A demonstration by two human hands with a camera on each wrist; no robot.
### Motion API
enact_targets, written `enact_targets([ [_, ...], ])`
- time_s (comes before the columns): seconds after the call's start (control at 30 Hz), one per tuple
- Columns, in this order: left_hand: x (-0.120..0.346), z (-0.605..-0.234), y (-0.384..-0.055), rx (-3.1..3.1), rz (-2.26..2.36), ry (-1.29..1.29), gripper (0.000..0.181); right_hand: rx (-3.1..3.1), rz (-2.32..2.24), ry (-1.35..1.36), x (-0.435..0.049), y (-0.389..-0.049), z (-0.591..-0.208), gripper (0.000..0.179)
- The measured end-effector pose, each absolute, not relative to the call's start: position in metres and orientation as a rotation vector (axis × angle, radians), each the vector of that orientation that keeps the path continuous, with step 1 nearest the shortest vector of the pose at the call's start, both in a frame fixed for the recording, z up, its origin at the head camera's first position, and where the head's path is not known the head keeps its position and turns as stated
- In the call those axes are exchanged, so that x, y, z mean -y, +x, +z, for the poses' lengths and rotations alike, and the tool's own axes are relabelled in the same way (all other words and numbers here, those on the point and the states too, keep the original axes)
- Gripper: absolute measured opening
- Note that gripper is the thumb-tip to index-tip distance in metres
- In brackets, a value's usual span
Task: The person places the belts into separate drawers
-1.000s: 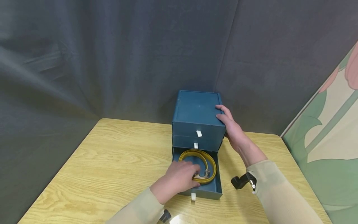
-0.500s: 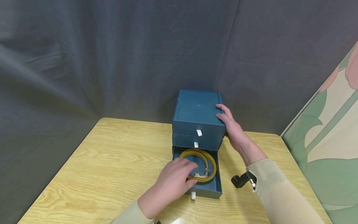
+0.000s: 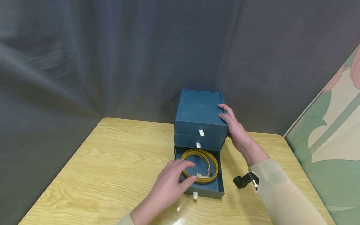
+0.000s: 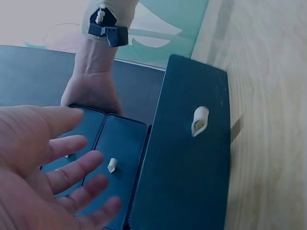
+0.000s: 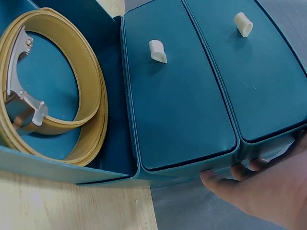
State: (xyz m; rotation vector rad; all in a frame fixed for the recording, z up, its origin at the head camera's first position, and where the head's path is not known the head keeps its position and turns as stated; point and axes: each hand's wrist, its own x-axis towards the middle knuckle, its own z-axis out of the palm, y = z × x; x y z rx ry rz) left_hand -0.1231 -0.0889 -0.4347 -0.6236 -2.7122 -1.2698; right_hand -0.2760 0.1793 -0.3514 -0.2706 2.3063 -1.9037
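A small blue drawer unit (image 3: 201,107) stands at the back of the table, its bottom drawer (image 3: 209,193) pulled out. Inside that drawer lies a coiled yellow belt (image 3: 215,167) with a silver buckle (image 5: 18,76). My left hand (image 3: 170,181) hovers over the drawer's left front corner, fingers spread and thumb apart; the left wrist view shows nothing in its palm. My right hand (image 3: 237,132) rests against the unit's right side, fingertips on the top edge. White pull tabs (image 4: 200,120) mark the drawer fronts. The two upper drawers (image 5: 180,86) are closed.
The wood-grain table (image 3: 112,168) extends left and right of the unit. A dark grey curtain (image 3: 140,62) hangs close behind it. On the right is a floral-patterned panel (image 3: 332,140). A black wrist camera mount (image 3: 244,180) juts from the right sleeve.
My left hand has let go of the belt and drawn back left and toward me, its fingers opening. The belt lies in the drawer. My right hand stays on the unit.
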Motion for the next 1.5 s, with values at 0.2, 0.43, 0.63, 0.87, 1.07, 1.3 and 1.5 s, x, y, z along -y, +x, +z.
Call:
enact_targets([
  [0.2,0.097,-0.433,-0.115,2.569,-1.699,-0.508,0.030,-2.304,-1.919,-0.294,-0.179,-0.275,-0.351,0.060],
  [0.43,0.093,-0.438,-0.103,2.377,-2.213,-0.491,0.035,-2.312,-1.907,-0.285,-0.179,-0.276,-0.351,0.060],
  [0.63,0.079,-0.455,-0.091,2.199,-2.603,-0.461,0.034,-2.303,-1.910,-0.278,-0.178,-0.275,-0.351,0.060],
  [0.87,0.072,-0.467,-0.085,2.151,-2.748,-0.323,0.035,-2.294,-1.927,-0.289,-0.177,-0.275,-0.350,0.059],
  [1.07,0.069,-0.472,-0.081,2.144,-2.831,-0.206,0.038,-2.301,-1.919,-0.292,-0.178,-0.274,-0.350,0.060],
  [1.3,0.063,-0.478,-0.073,2.060,-2.947,-0.107,0.040,-2.302,-1.919,-0.293,-0.179,-0.272,-0.350,0.060],
  [1.5,0.058,-0.484,-0.067,2.013,-2.979,0.041,0.037,-2.297,-1.921,-0.293,-0.179,-0.272,-0.350,0.059],
])
